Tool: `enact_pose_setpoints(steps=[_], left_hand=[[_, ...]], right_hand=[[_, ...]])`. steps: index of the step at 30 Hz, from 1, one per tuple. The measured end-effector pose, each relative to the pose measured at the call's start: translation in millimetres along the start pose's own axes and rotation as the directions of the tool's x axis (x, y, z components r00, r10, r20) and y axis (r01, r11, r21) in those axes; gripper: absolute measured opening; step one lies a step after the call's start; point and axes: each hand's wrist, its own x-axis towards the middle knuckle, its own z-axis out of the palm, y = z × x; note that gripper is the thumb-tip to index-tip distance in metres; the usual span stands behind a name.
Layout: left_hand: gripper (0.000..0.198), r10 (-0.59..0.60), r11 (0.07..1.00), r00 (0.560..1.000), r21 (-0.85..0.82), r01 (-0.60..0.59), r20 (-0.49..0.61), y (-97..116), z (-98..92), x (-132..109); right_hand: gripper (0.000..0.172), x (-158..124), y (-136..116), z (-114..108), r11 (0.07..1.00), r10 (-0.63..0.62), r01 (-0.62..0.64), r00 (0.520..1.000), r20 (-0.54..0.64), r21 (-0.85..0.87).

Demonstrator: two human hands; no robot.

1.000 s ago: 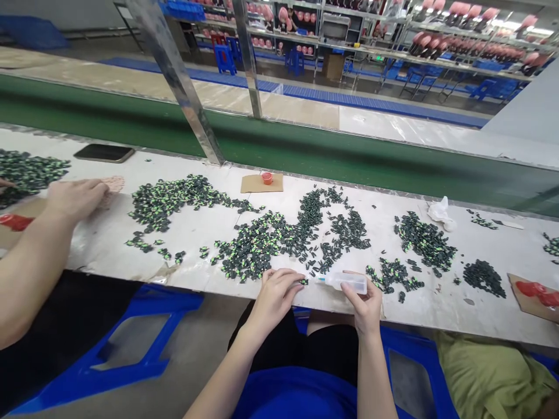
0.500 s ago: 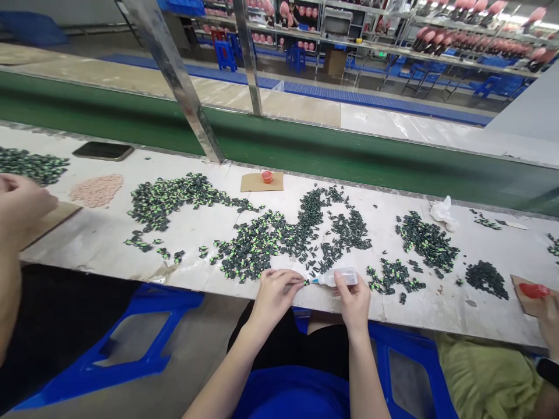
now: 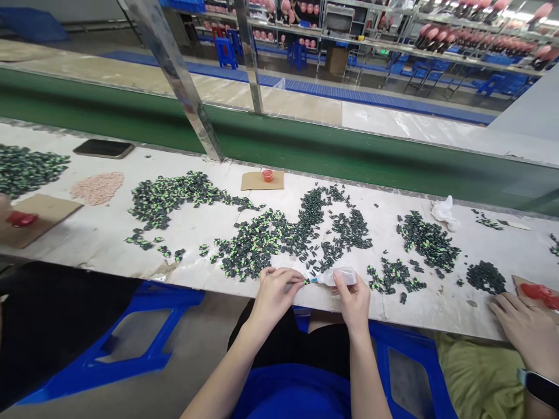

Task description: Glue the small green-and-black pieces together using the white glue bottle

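Between its fingertips my left hand (image 3: 279, 288) pinches a small dark piece with green marks (image 3: 307, 281), held over the table's near edge. My right hand (image 3: 353, 297) is closed around a translucent squeeze bottle (image 3: 338, 276), which lies nearly level. Its blue tip points left and meets or almost meets the small piece; I cannot tell whether they touch. Just beyond my hands spreads a heap of dark pieces with green marks (image 3: 248, 247). It runs on into a pile of plain dark pieces (image 3: 312, 212).
A red cup (image 3: 268, 175) stands on cardboard (image 3: 248, 181). A phone (image 3: 103, 148) and pink pieces (image 3: 98, 188) lie left. More dark pieces (image 3: 425, 241), crumpled tissue (image 3: 444, 212) and a co-worker's hand (image 3: 524, 326) are right. A metal post (image 3: 179, 81) rises at the table's back edge.
My hands, the bottle and the small piece hold nearly the same place. The left co-worker's hand has drawn back to the left, uncovering cardboard; the right co-worker's hand has come further into view.
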Motion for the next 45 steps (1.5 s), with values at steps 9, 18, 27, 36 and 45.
enact_pose_setpoints(steps=[9,18,27,36,45], left_hand=[[0.006,-0.004,1.000,1.000,0.002,0.004,0.005,-1,0.5,0],[0.006,-0.028,1.000,0.999,0.012,0.028,0.019,1,-1.4,1],[0.006,-0.028,0.999,0.999,0.017,0.027,0.018,1,-0.9,2],[0.007,-0.032,0.999,0.999,0.002,0.032,0.009,0,0.0,1],[0.007,-0.027,1.000,0.999,-0.009,0.026,-0.047,-2,4.5,-2]], right_hand=[[0.035,-1,-5,1,1.000,-0.005,0.005,0.999,-0.032,0.019],[0.036,-5,-9,3,0.999,0.041,-0.040,0.997,-0.068,0.019],[0.034,-4,-9,3,0.999,0.021,-0.018,0.997,-0.070,0.046],[0.035,-4,-7,5,1.000,-0.003,0.005,0.996,-0.095,0.022],[0.037,-5,-3,1,0.955,0.092,0.018,0.932,-0.352,0.296]])
